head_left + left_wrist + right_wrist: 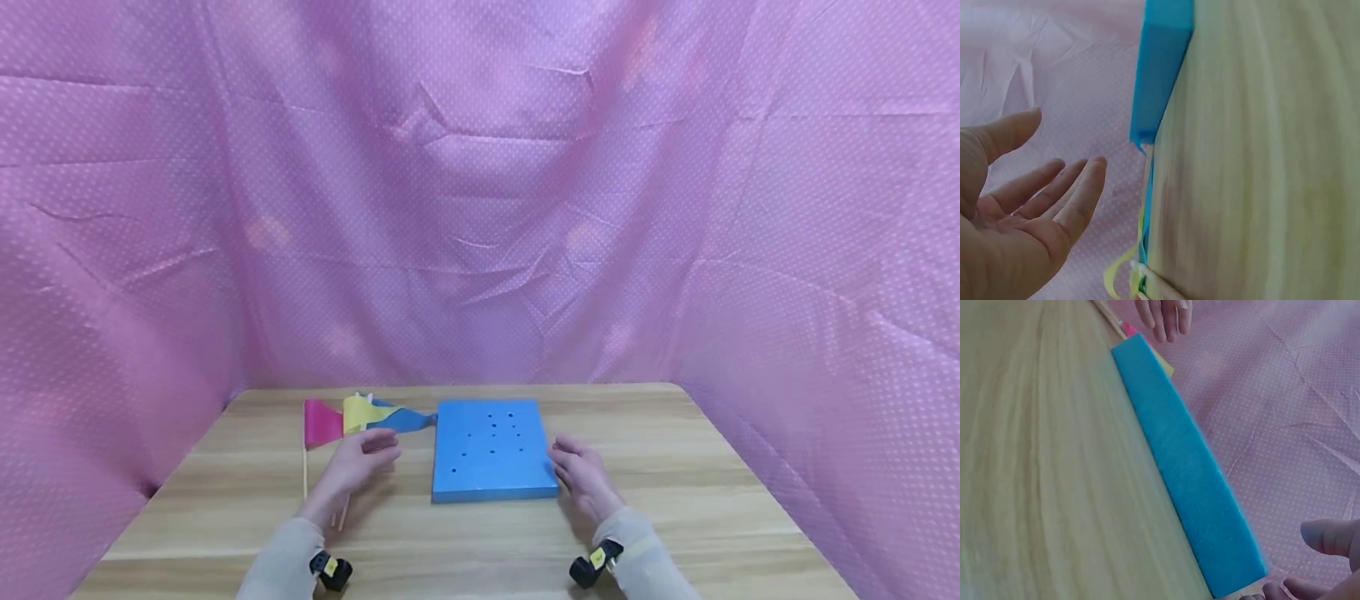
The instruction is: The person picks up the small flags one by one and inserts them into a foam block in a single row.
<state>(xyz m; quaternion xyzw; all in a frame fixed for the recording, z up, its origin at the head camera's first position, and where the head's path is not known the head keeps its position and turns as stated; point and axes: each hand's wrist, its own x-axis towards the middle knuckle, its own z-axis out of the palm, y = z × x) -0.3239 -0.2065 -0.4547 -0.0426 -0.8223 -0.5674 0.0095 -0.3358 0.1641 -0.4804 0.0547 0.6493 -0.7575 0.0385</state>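
Note:
A flat blue board (498, 481) with several small holes in its top lies on the table. Left of it are three paper pennants on thin sticks: a pink flag (321, 423), a yellow flag (357, 414) and a blue flag (405, 420). My left hand (358, 467) hovers over the flag sticks, palm facing the board, fingers spread and nothing in them. At the board's right edge is my right hand (585, 479), its fingers loosely extended and holding nothing. Whether its fingertips touch the board (1191, 481) I cannot tell.
The wooden table (465, 550) has light grain. Pink dotted cloth (480, 208) hangs behind it and along both sides. Dark cameras are strapped to the left wrist (330, 571) and the right wrist (596, 564).

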